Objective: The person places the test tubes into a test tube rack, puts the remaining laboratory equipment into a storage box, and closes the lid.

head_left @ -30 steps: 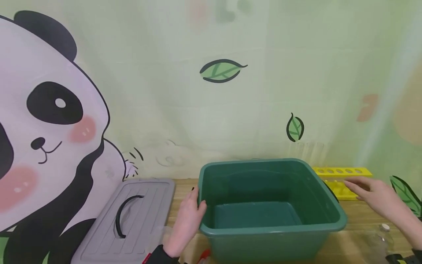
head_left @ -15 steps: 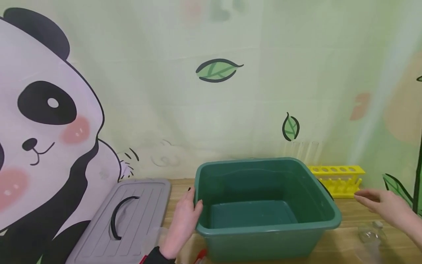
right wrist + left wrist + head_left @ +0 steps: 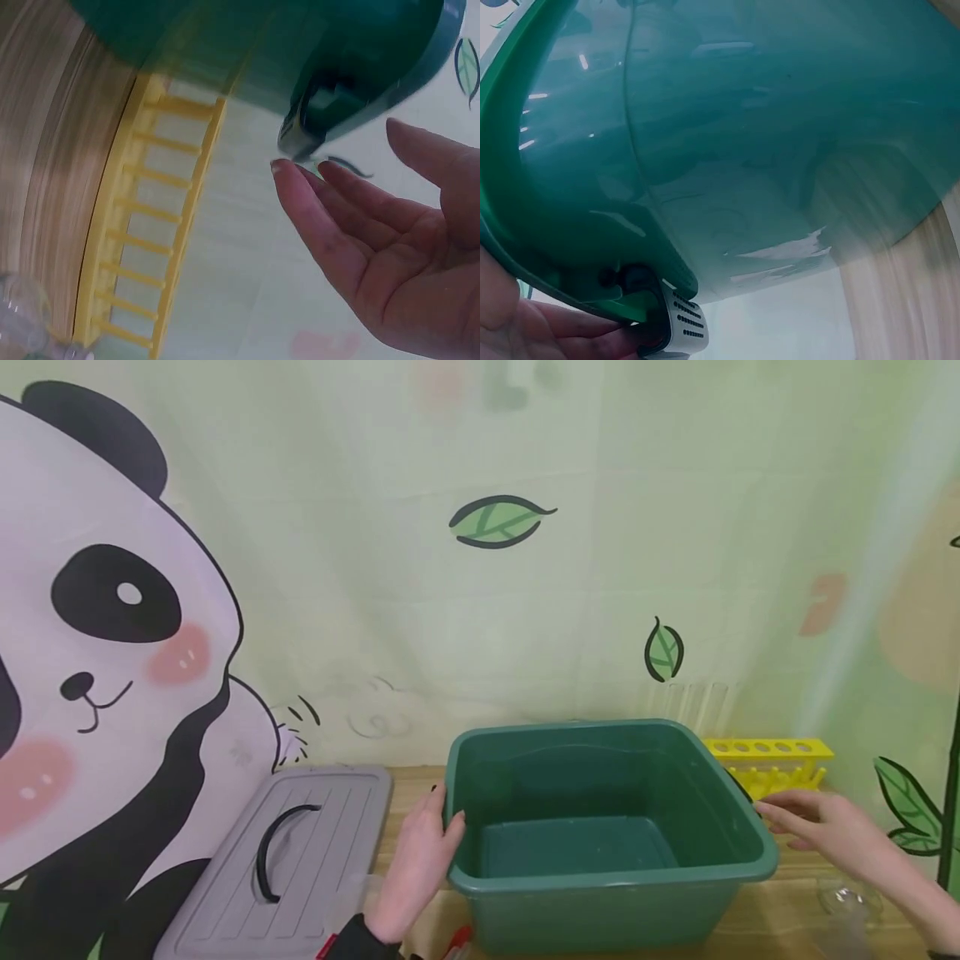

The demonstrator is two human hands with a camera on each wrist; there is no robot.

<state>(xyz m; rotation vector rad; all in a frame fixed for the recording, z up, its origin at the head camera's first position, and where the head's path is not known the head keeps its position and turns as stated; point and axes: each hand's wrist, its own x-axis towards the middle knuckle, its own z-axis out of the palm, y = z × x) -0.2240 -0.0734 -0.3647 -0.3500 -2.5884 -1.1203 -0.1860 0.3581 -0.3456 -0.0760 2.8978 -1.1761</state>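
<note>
A deep green plastic storage bin [image 3: 600, 914] stands on the table, its open top showing a bare floor inside. At its left rim my left hand [image 3: 416, 864] grips the edge, thumb at the rim's inner side. In the left wrist view, the fingers [image 3: 592, 337] curl beneath the rim by a black-and-grey handle [image 3: 681, 322]. Close to the right rim, my right hand [image 3: 832, 827] is held with loosely bent fingers. The right wrist view shows that hand [image 3: 367, 255] just short of the bin's other handle [image 3: 300, 131], with a narrow gap between.
A grey lid [image 3: 300, 860] with a black handle lies left of the bin. Behind its right side stands a yellow test tube rack [image 3: 780, 777] with clear tubes [image 3: 697, 706]. A clear glass vessel [image 3: 847, 897] is at right; something red [image 3: 459, 939] lies front left.
My right hand has come down from in front of the yellow rack, then moved left to the bin's right rim. My left hand has stayed on the left rim.
</note>
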